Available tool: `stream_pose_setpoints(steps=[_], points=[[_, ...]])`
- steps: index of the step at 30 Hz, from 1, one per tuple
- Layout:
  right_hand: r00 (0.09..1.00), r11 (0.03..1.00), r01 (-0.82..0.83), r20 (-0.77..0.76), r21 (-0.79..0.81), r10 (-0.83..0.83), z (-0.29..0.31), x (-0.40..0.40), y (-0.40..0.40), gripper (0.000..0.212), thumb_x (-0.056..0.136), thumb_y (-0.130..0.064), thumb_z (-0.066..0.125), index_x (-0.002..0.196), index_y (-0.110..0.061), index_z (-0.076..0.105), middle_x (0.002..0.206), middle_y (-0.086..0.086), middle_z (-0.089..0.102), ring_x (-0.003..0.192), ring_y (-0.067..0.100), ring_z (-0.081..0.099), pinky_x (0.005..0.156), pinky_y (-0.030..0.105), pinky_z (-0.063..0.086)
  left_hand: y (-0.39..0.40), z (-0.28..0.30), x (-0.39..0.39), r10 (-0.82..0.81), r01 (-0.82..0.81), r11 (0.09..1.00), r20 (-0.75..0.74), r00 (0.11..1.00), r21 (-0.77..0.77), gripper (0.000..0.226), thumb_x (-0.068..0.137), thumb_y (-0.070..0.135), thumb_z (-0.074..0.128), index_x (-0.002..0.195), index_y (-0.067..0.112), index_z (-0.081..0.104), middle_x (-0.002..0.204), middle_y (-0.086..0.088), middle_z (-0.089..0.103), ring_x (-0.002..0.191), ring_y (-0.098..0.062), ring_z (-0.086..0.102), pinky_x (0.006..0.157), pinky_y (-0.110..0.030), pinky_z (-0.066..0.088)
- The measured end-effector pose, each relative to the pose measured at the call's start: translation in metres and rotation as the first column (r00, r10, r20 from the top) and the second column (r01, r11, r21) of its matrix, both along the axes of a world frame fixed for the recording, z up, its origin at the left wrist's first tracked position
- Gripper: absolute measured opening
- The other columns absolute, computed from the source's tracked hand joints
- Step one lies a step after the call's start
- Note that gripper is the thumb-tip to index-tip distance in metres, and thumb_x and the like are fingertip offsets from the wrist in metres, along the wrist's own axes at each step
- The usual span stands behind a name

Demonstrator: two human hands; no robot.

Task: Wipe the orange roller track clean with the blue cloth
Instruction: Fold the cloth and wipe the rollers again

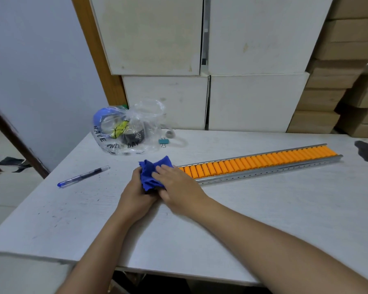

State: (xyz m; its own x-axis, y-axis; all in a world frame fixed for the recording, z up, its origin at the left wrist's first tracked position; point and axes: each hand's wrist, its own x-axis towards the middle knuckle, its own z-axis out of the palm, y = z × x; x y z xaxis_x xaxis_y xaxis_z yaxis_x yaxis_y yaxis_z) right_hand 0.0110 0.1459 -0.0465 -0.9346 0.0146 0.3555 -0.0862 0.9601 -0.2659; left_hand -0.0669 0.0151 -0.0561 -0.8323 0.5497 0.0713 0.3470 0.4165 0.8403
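Both hands bunch the blue cloth [154,172] at the track's [261,162] near end: left hand [136,193] grips it from below, right hand [174,185] presses on top — a firm wad for wiping. The track runs toward two o'clock across the bench [263,209].

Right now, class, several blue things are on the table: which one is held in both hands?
The blue cloth, bunched between the left hand and right hand at the roller track's near end. The blue pen lies untouched.

Both hands, left [136,193] and right [176,187], bunch blue cloth [152,174] at near end of orange roller track [261,163].
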Motion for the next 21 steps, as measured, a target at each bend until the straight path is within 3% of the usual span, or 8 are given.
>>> stream_pose_setpoints(steps=[4,10,13,15,17,21], points=[[0.996,0.998,0.056,-0.065,-0.013,-0.056,0.002,0.016,0.018,0.043,0.088,-0.017,0.055,0.128,-0.003,0.053,0.134,0.013,0.054,0.126,0.027,0.044,0.109,0.036,0.025,-0.001,-0.006,-0.002,0.005,-0.005,1.000,-0.022,1.000,0.019,0.070,0.065,0.032,0.076,0.121,0.034,0.034,0.114,0.019,0.056,0.110,-0.010,0.055,0.093,-0.036,0.043],[0.964,0.966,0.243,-0.089,-0.090,-0.251,0.002,0.062,0.079,0.039,0.090,-0.021,0.055,0.126,-0.006,0.055,0.127,0.010,0.060,0.119,0.026,0.051,0.098,0.035,0.039,0.001,-0.009,-0.004,-0.020,0.018,1.000,-0.098,0.995,-0.021,0.073,0.072,0.028,0.077,0.130,0.024,0.033,0.122,0.010,0.053,0.115,-0.016,0.051,0.095,-0.035,0.040],[0.915,0.914,0.385,-0.078,-0.130,-0.396,0.006,0.089,0.118,0.021,0.089,-0.019,0.052,0.108,-0.012,0.060,0.104,0.008,0.066,0.096,0.026,0.059,0.075,0.036,0.048,0.001,-0.008,-0.003,-0.020,0.018,1.000,-0.102,0.995,-0.021,0.074,0.072,0.028,0.077,0.131,0.022,0.033,0.127,0.005,0.054,0.118,-0.017,0.051,0.096,-0.034,0.040],[0.869,0.863,0.474,-0.066,-0.171,-0.491,0.009,0.105,0.146,0.006,0.089,-0.017,0.049,0.086,-0.021,0.052,0.079,0.001,0.058,0.071,0.022,0.053,0.056,0.033,0.036,0.002,-0.006,-0.002,-0.021,0.019,1.000,-0.094,0.995,-0.018,0.075,0.072,0.027,0.077,0.132,0.022,0.033,0.123,0.009,0.052,0.117,-0.016,0.050,0.096,-0.033,0.039],[0.800,0.793,0.575,-0.063,-0.202,-0.596,0.010,0.122,0.176,0.015,0.091,-0.016,0.048,0.077,-0.021,0.046,0.069,-0.003,0.050,0.061,0.018,0.046,0.050,0.030,0.028,0.001,-0.004,0.000,-0.021,0.019,1.000,-0.086,0.996,-0.016,0.075,0.072,0.027,0.077,0.132,0.022,0.033,0.121,0.012,0.051,0.116,-0.013,0.050,0.094,-0.030,0.038],[0.603,0.599,0.784,-0.027,-0.167,-0.797,0.004,0.148,0.245,0.023,0.094,-0.024,0.042,0.076,-0.011,0.047,0.072,0.007,0.052,0.067,0.026,0.049,0.054,0.033,0.034,0.001,-0.004,0.001,-0.011,0.008,1.000,-0.103,0.995,-0.024,0.074,0.072,0.027,0.077,0.133,0.021,0.034,0.123,0.011,0.051,0.115,-0.011,0.049,0.093,-0.029,0.037]])
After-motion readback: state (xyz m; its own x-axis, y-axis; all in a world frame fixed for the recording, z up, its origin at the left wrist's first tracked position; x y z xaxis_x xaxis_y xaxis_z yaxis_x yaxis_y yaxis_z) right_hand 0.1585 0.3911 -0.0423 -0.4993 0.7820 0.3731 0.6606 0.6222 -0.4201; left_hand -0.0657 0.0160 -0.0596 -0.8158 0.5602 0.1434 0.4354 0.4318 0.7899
